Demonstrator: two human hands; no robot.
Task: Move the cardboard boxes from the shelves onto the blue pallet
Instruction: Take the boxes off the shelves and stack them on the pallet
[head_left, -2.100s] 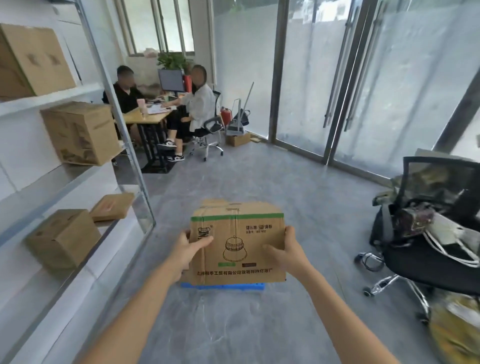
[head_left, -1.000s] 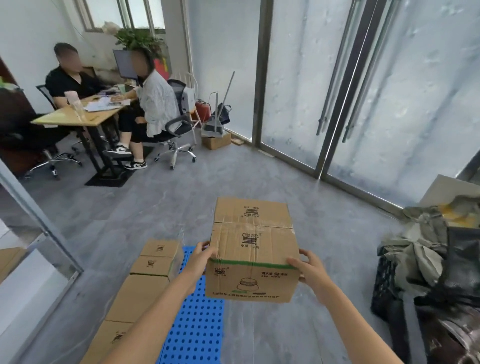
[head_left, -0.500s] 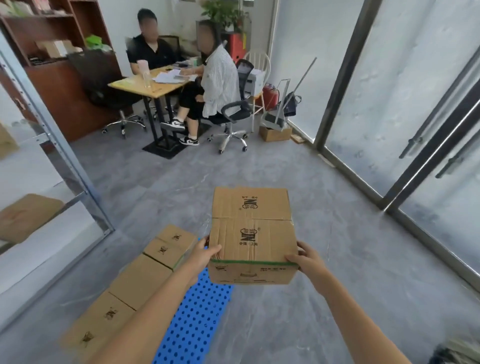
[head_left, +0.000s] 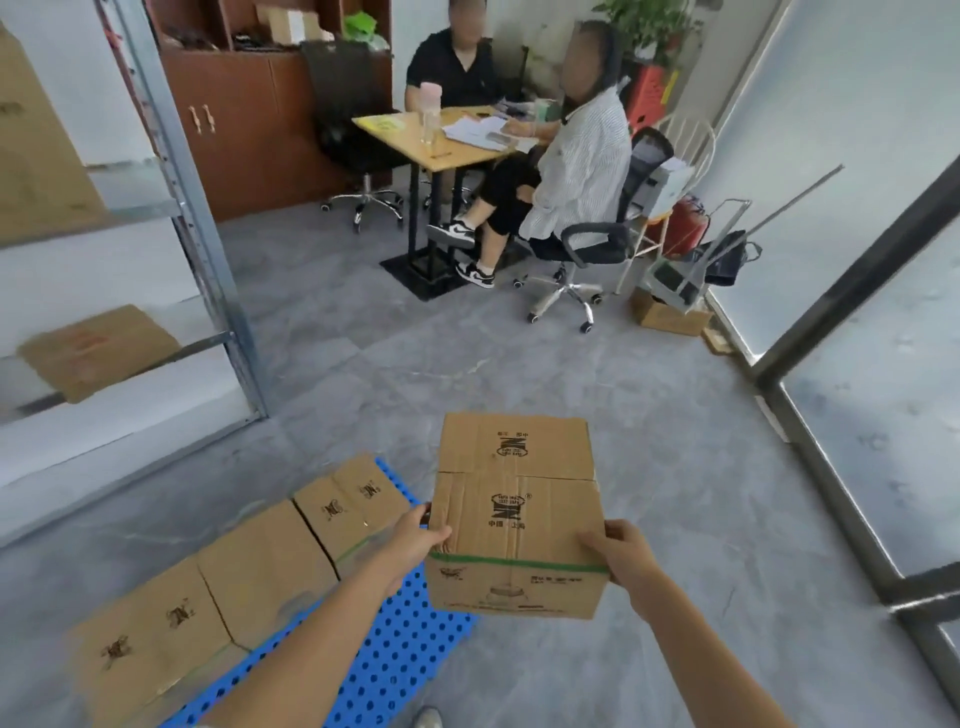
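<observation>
I carry a cardboard box (head_left: 514, 509) with a green stripe in front of me, above the floor. My left hand (head_left: 415, 540) grips its left side and my right hand (head_left: 621, 553) grips its right side, thumbs over the top edge. Below and to the left lies the blue pallet (head_left: 400, 654), studded with holes. A row of three cardboard boxes (head_left: 260, 566) sits along the pallet's left side. The box in my hands hangs over the pallet's right edge. At far left, the metal shelves (head_left: 208, 260) still hold a flat box (head_left: 96, 348) and a larger one (head_left: 36, 156).
Two people sit at a wooden desk (head_left: 441, 140) on office chairs at the back. A small cardboard box (head_left: 667, 314) and a hand cart stand by the glass wall (head_left: 857, 291) on the right. Grey floor lies open to the right of the pallet.
My view has swung left and down toward the pallet. The carried box has come lower and closer over the pallet's right edge. Both hands keep their hold.
</observation>
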